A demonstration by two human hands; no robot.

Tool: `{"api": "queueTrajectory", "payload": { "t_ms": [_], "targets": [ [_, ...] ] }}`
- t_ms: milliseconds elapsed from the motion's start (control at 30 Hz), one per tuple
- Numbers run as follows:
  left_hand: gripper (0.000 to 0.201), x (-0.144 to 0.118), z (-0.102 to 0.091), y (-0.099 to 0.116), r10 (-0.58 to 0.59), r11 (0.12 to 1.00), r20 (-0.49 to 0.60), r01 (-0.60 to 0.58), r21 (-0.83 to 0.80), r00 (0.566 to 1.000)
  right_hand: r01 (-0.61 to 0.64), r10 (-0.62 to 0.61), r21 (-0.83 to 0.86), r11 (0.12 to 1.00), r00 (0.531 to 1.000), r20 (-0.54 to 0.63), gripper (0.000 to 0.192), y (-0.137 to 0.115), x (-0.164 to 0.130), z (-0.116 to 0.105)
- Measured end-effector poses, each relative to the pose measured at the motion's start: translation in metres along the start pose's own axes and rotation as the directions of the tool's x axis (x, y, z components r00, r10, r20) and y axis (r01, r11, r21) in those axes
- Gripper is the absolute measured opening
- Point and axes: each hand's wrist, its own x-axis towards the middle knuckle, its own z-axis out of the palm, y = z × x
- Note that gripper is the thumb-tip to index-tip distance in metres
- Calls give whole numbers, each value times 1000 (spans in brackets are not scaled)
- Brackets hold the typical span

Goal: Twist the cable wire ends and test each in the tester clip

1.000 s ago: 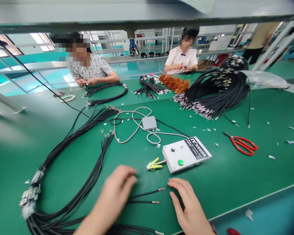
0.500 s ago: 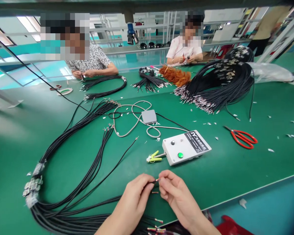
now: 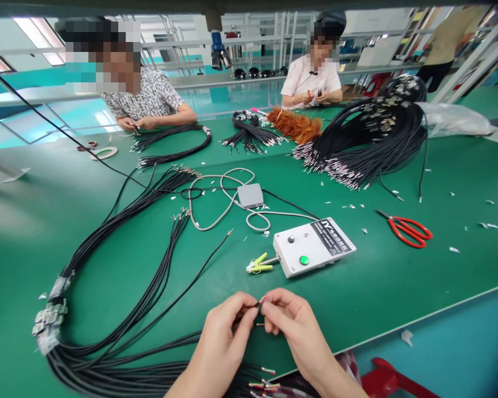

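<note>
Near the front edge of the table, my left hand (image 3: 228,326) pinches a black cable (image 3: 257,304) close to its stripped end. The thumb and fingertips of my right hand (image 3: 288,318) are closed on the thin coloured wires (image 3: 264,298) at that end, one of them red. Both hands almost touch. A bundle of black cables (image 3: 108,221) curves round on the left, tied at its bend, with several stripped ends passing below my hands. Just beyond my hands lies a white box (image 3: 315,246) with a green button and a yellow clip (image 3: 259,264) on its shaft.
Red-handled scissors (image 3: 410,229) lie at the right. A grey square block (image 3: 250,195) with a looped cord is behind the box. A large heap of black cables (image 3: 377,143) and an orange feathery duster (image 3: 294,125) stand farther back. Two people sit opposite, working with their hands.
My right hand has shifted slightly left, its fingertips now on the wires, with red wire showing between my hands. The whole view has shifted a little.
</note>
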Motion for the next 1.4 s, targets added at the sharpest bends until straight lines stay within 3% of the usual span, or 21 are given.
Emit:
{"api": "queueTrajectory", "payload": {
  "t_ms": [233,400,500,567,700,833,933,1033,1100,1233,1333,1400],
  "targets": [
    [16,7,6,4,30,984,23,-25,-175,999,-100,106,-60,993,989,101,34,-12,2,-1],
    [24,14,12,-1,-176,888,-25,147,-436,984,-47,81,-223,974,986,145,34,-20,4,-9],
    [24,10,13,-6,-217,904,4,202,-377,976,47,18,-425,904,989,148,25,-22,4,-11],
    [20,7,13,-10,-145,967,-47,131,-219,988,189,-99,-610,770,979,179,16,-23,3,-13],
    [20,8,15,-16,30,998,-154,-21,57,988,432,-317,-842,323,888,334,17,-24,1,-23],
    [19,12,15,-20,13,997,-152,-1,76,988,470,-409,-881,-57,794,451,15,-22,2,-24],
    [20,13,12,-21,83,989,-119,-67,130,989,527,-411,-804,-274,692,593,11,-24,7,-18],
    [21,16,5,-20,195,964,-94,-173,201,976,575,-361,-721,-386,625,692,18,-34,16,-16],
    [20,19,-1,-19,179,970,-124,-154,191,976,554,-364,-716,-424,620,695,5,-44,25,-16],
    [18,31,-9,-18,1,999,-216,8,43,976,468,-316,-702,-536,661,681,30,-59,50,-13],
    [18,38,-11,-19,-56,998,-234,55,-10,971,452,-235,-668,-591,696,679,9,-61,66,-10],
    [18,41,-12,-20,-52,998,-253,58,16,966,451,-224,-668,-592,705,673,12,-61,71,-8]
  ]
}}
